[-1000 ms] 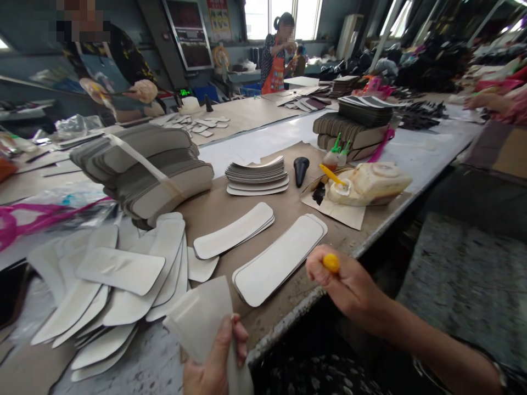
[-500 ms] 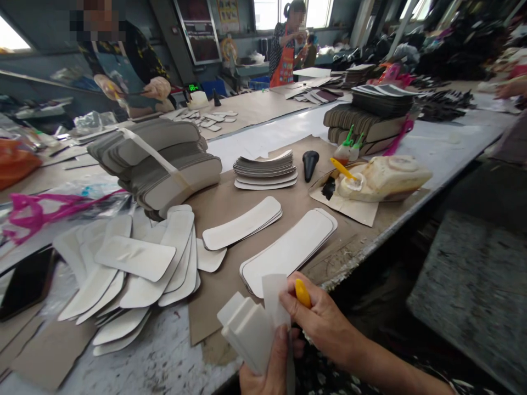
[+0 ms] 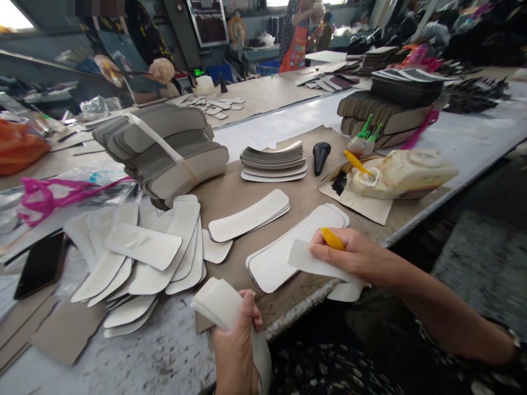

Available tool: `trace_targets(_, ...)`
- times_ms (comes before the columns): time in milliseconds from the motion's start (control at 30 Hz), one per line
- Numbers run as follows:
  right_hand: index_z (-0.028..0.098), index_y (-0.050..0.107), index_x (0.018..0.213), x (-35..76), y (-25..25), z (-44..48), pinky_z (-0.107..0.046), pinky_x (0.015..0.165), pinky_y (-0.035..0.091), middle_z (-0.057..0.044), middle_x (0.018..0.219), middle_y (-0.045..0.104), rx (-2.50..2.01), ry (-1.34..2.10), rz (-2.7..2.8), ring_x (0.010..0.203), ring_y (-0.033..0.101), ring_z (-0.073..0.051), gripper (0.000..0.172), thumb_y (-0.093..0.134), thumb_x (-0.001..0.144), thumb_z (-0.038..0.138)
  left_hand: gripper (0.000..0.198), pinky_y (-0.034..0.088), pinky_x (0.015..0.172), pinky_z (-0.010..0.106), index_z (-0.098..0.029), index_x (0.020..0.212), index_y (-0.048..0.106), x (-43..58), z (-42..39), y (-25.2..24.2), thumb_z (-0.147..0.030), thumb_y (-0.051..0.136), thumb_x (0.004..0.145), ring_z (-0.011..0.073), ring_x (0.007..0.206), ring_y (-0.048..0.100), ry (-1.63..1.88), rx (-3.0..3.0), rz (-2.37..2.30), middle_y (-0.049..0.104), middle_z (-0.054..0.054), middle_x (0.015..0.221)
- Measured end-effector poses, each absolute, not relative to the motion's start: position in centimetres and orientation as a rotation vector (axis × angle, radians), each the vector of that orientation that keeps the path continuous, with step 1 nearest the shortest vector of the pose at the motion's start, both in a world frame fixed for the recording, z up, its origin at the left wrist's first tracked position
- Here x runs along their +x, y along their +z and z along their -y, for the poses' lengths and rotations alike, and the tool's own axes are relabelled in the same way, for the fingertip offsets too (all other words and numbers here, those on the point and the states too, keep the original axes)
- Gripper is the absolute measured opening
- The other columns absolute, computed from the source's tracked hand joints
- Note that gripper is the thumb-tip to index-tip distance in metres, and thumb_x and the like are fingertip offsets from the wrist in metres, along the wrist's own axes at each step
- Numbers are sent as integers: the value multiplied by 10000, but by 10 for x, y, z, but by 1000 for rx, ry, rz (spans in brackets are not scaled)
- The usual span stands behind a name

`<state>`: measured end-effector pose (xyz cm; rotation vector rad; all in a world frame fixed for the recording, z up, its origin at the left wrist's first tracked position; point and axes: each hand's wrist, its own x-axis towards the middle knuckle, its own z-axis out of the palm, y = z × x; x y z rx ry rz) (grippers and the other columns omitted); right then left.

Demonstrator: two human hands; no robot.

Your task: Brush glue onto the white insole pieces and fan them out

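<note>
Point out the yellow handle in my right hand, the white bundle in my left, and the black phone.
Yellow plastic tool handle point(image 3: 331, 239), head view, middle of the exposed handle.
Curled bundle of white oblong pieces point(image 3: 217, 303), head view, on its bent top.
Flat black phone point(image 3: 41, 264), head view, centre of its screen.

Long scuffed worktable point(image 3: 144, 356) with brown card point(image 3: 247, 192) laid over it. Flat white pieces point(image 3: 156, 252) fan out just left of the left hand point(image 3: 236, 351), and a neat stack point(image 3: 280, 258) sits right under the right hand point(image 3: 354, 258).

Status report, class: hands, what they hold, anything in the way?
Left hand grips bent white pieces. Right hand holds yellow tool and one piece. Flat stack beneath.
</note>
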<state>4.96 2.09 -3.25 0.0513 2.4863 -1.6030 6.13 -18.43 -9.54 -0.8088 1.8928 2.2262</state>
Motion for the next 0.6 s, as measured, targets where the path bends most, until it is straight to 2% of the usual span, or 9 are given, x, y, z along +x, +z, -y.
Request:
trace_targets(100,157,515,646,28,-18,-16,-204,523,293,40,592,459,-319,-1151,-2514,548,393,-85,253,455,818,333,376,331,428,196,-94,769,591,45,187,-96,-361,733,547,72,414,424,2057,-722,-1899,516,-34,447)
trace_targets(200,143,582,718,5,-13,2,-204,527,289,10,634,551,-496,-867,-2453,563,442,-94,214,478,805,308,370,340,437,200,-86,772,588,38,187,-97,-328,736,534,77,426,442,2003,-711,-1873,543,-24,465)
trace_targets(400,153,646,876,-30,-34,29,-218,537,302,-69,816,665,-568,-604,-2412,678,551,-152,252,490,788,330,266,325,429,211,-106,721,589,31,191,-97,-283,702,557,88,425,447,1935,-668,-1871,542,-23,459)
trace_targets(600,169,645,925,-36,-55,35,-248,545,323,-102,866,676,-545,-391,-2484,767,598,-222,299,462,788,363,320,331,436,216,-103,738,591,25,195,-97,-340,706,556,88,435,444,1889,-640,-1825,540,-24,477)
